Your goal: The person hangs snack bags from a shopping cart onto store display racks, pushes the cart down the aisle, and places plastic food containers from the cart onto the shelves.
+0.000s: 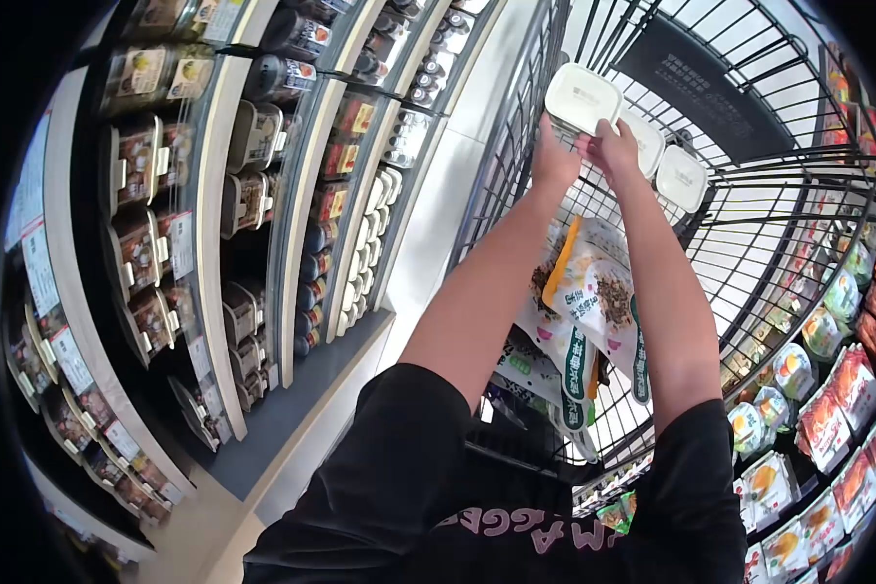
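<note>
Both my arms reach into a black wire shopping cart (511, 136). My left hand (557, 161) grips the near left corner of a white lidded box (584, 94) with rounded corners. At the box's near right corner, my right hand (613, 151) has its fingertips on the edge. A second white box (644, 141) sits just right of it, partly covered by the hand and the first box. Further right is a third white box (682, 179). Below my forearms lie several printed plastic food bags (599, 282), white with yellow and green.
Left of the cart stand store shelves (307, 146) holding jars and clear packs of food. White containers (368, 238) line the lowest shelf. A dark printed panel (696, 83) is fixed on the cart's far side. Bagged foods (827, 409) fill a display at the right.
</note>
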### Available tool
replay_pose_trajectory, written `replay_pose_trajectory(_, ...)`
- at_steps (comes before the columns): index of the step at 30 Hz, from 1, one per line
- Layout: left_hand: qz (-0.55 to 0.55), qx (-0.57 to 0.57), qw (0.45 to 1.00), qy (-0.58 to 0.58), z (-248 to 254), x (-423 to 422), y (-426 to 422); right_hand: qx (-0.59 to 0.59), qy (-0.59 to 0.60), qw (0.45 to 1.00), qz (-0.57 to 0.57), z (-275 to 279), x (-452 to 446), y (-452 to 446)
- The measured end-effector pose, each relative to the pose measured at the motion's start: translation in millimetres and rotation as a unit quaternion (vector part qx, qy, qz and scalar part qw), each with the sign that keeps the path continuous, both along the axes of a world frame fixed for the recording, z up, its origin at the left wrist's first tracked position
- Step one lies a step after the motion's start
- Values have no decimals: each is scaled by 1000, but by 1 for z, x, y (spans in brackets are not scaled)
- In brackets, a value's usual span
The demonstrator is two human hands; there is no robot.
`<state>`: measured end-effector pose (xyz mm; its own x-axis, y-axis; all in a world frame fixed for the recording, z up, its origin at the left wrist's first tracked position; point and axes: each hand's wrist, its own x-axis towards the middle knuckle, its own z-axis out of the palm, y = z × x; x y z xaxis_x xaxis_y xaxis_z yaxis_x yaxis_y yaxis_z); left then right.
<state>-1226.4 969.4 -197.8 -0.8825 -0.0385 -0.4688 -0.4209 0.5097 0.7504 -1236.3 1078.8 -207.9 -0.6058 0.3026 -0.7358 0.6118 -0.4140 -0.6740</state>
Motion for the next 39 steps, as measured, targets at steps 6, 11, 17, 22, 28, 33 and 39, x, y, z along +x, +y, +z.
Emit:
replay_pose_trajectory(6, -18, -13, 1000, 10, 2, -1, -1, 60, 44, 997, -8, -6, 7, 13)
replay_pose_trajectory(11, -106, -128, 983, 73, -4, 7, 15, 103, 33, 980, 165, 8, 53, 78)
replay_pose_trajectory(17, 43, 266, 963, 32, 105, 107, 11, 134, 78, 959, 238, 158, 136, 80)
replay_pose_trajectory(22, 97, 452, 885, 50, 240, 194, -73, 110, 126, 947, 275, 267, 199, 14)
replay_pose_trajectory(28, 190, 197, 939, 209, 260, 283, -207, 23, 182, 910, 371, 323, 235, -147)
replay_pose_trajectory(33, 417, 282, 853, 138, 295, 322, -327, -122, 171, 880, 426, 348, 246, -310)
replay_pose_trajectory(39, 432, 155, 855, 242, 333, 335, -455, -158, 290, 816, 475, 355, 237, -458)
